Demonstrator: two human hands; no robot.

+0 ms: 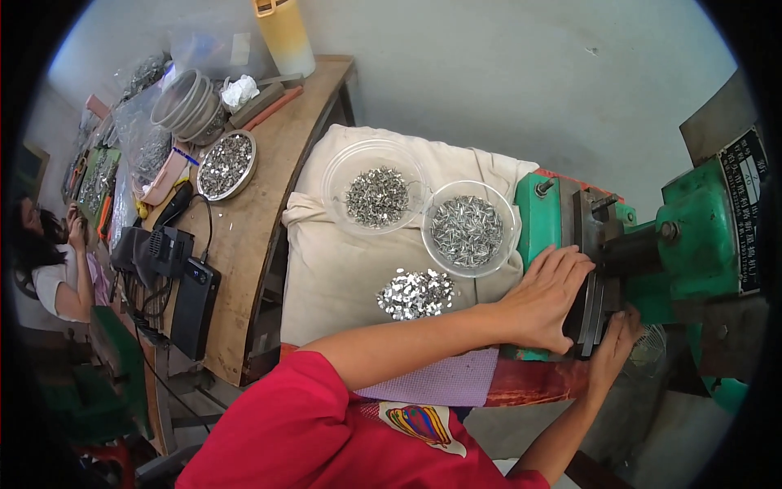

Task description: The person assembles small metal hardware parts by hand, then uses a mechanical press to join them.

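Note:
A green bench press (pixel 700 228) with dark metal tooling stands at the right. My left hand (pixel 547 295) rests on the near-left side of its dark metal block (pixel 588 314), fingers stretched out and slightly apart. On the block's other side is my right hand (pixel 617 338), its fingers bent together against the tooling; whatever they hold is hidden. Left of the press sits a clear tub (pixel 467 224) of small shiny metal pins. Beside that is a wider clear tub (pixel 375 186) of short metal pieces. A loose heap of flat silvery pieces (pixel 415 294) lies on the cloth.
Beige cloth (pixel 326 269) covers the work surface, with a purple mat (pixel 444 379) at its near edge. On the wooden table (pixel 244 281) to the left are a bowl of metal parts (pixel 227 167), stacked tubs (pixel 191 106) and a black phone-like device (pixel 195 308). Another person (pixel 61 269) sits at far left.

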